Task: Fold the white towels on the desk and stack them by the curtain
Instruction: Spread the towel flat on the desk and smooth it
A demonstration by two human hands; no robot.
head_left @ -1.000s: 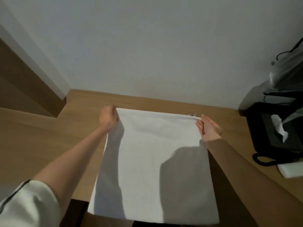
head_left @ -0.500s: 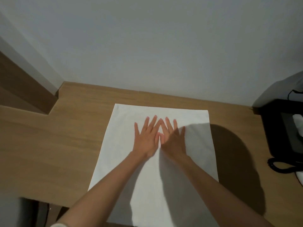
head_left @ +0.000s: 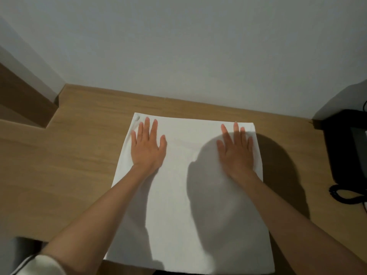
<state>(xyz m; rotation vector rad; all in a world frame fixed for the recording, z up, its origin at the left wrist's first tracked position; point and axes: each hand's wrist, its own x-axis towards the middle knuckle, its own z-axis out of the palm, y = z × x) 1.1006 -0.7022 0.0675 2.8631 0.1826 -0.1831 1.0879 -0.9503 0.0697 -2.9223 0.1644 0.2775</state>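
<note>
Towel flat on desk, both palms down

Towel [head_left: 178, 195] lies mid-desk [head_left: 69, 165], long axis running from the front edge toward the wall [head_left: 178, 56]; far short edge stops short of it. Bare wood to the left, less to the right (black device [head_left: 345, 151] and cord [head_left: 345, 195] sit there). Left hand [head_left: 147, 147] and right hand [head_left: 236, 151] press flat near the far corners, fingers straight, slightly spread, gripping nothing.
</note>
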